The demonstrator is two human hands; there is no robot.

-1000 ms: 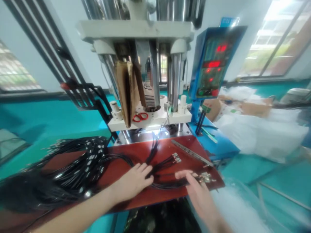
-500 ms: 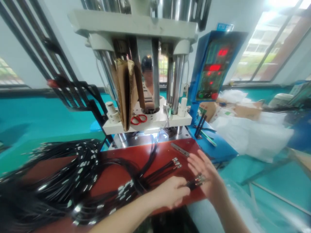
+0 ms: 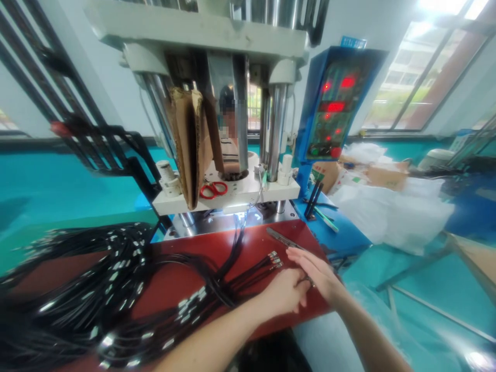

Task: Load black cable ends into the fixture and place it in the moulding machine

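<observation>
My left hand (image 3: 284, 294) and my right hand (image 3: 315, 271) meet at the right end of a red work board (image 3: 186, 279). The left hand's fingers are curled round a small bundle of black cables; its metal ends are hidden between the two hands. My right hand's fingers lie stretched over the same bundle. Just left of the hands, another group of black cables with metal connectors (image 3: 273, 258) lies on the board. A large heap of black cables (image 3: 85, 294) covers the board's left side.
A press machine (image 3: 225, 129) with steel columns stands behind the board, red scissors (image 3: 209, 189) on its white plate. A blue control box (image 3: 333, 108) with red displays is at the right. A metal strip (image 3: 282, 237) lies on the board. White bags (image 3: 391, 212) pile up beyond.
My left hand slid right along the cables to the board's right end and closed on a bundle. My right hand came in against it. The view shifted slightly.
</observation>
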